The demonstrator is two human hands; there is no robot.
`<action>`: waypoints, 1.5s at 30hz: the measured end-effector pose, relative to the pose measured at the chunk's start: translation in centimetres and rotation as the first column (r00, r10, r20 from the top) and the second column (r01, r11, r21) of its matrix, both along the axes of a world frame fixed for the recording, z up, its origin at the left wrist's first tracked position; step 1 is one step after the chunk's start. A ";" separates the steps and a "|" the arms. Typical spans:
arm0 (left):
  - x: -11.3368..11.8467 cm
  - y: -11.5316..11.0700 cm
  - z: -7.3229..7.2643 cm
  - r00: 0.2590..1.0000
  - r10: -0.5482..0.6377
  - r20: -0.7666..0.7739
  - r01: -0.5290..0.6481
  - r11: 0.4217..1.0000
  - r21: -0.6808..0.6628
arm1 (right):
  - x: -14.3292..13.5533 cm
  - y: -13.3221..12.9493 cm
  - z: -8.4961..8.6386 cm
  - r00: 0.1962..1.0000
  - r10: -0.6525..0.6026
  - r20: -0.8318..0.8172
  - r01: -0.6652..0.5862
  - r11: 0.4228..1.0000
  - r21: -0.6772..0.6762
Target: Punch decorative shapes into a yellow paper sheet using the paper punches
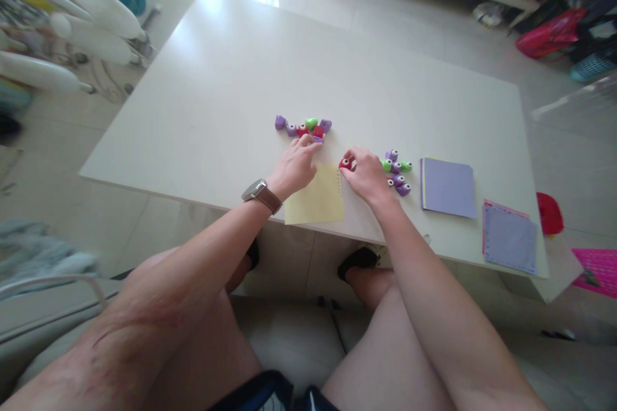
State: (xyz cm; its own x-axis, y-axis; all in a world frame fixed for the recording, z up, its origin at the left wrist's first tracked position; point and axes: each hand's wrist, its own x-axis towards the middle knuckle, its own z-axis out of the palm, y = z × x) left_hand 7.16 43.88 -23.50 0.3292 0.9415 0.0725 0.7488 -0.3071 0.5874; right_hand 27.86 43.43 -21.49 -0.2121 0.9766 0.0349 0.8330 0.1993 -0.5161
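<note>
My right hand [365, 173] pinches a small red craft punch [344, 164] with a white, eye-like round top. This punch sits by the upper right corner of a yellow paper sheet [315, 202], where a row of small cut-outs runs down the right edge. My left hand [295, 164], a watch on its wrist, reaches over the sheet's upper left with fingers extended. Its fingertips are at a purple punch [317, 139] in a cluster of purple, red and green punches; a green punch [311, 123] lies at the back of it.
Right of my right hand lies another group of punches, including a purple one [403, 189]. Farther right are a stack of purple paper [448, 186] and a smaller stack with patterned edges [509, 237]. The white table [231, 77] has its front edge close to my knees.
</note>
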 end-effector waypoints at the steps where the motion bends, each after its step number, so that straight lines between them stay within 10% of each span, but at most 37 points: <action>1: 0.0 0.0 -0.1 1.000 -0.002 -0.001 0.002 1.000 -0.001 | -0.2 0.1 -0.1 1.000 -0.008 0.003 0.008 1.000 0.004; 21: -0.4 0.1 -0.1 0.998 0.053 0.036 -0.053 0.998 -0.021 | -3.1 1.7 -2.4 0.968 -0.107 -0.227 0.092 0.993 -0.078; 31: -0.5 0.6 -0.3 0.960 0.219 0.175 -0.188 0.966 -0.176 | -2.6 1.4 -0.7 0.927 -0.107 -0.359 0.101 0.994 -0.035; 34: 0.0 0.9 0.6 0.825 0.347 0.445 -0.129 0.884 -0.450 | -1.9 1.1 -0.1 0.931 -0.082 -0.356 0.073 0.997 -0.039; 39: 1.1 0.6 2.4 0.388 0.523 0.759 0.313 0.700 -0.642 | -1.1 0.5 1.2 0.899 -0.040 -0.435 0.002 0.996 -0.086; 45: 1.6 0.4 2.2 0.266 0.657 0.706 0.360 0.611 -0.705 | -0.6 0.0 2.2 0.876 0.036 -0.480 -0.083 0.994 -0.077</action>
